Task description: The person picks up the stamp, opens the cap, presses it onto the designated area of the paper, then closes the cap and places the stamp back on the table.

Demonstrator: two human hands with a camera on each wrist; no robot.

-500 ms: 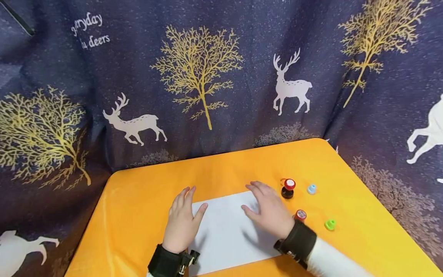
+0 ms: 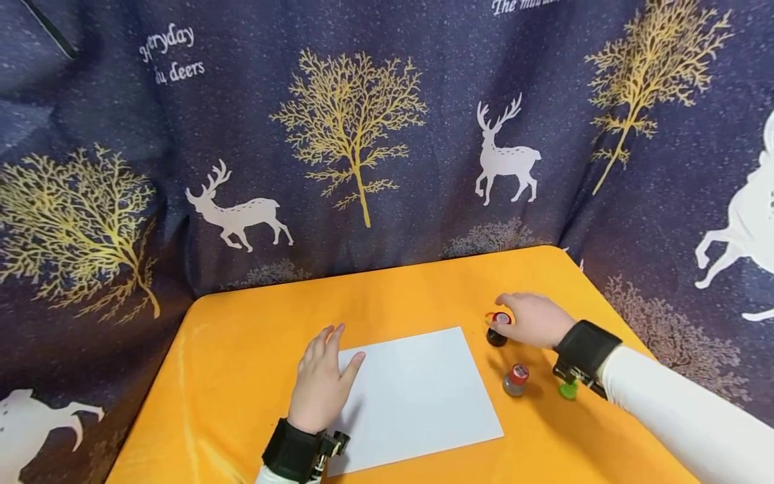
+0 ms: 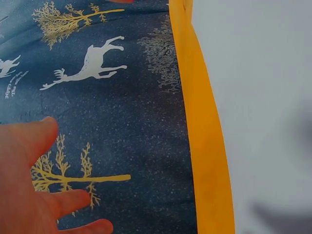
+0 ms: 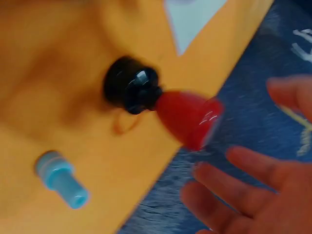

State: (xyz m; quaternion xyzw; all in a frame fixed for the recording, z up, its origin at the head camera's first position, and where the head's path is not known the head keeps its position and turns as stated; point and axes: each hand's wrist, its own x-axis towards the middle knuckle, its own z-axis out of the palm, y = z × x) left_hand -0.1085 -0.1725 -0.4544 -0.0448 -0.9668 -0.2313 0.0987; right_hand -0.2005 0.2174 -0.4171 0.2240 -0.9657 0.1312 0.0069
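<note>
Wht sleeves (image 2: 659, 400) & blk wrist straps (image 2: 586, 343) w/ metal fittings (image 2: 319, 464).

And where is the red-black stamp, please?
In the head view, the red-black stamp is right of the white paper, by the right hand.

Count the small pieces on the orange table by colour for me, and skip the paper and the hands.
Red and black: 1, the two-tone piece
Red and grey: 1, the red-topped piece
Light blue: 1, the blue piece
Green: 1, the green piece
Total: 4
</note>
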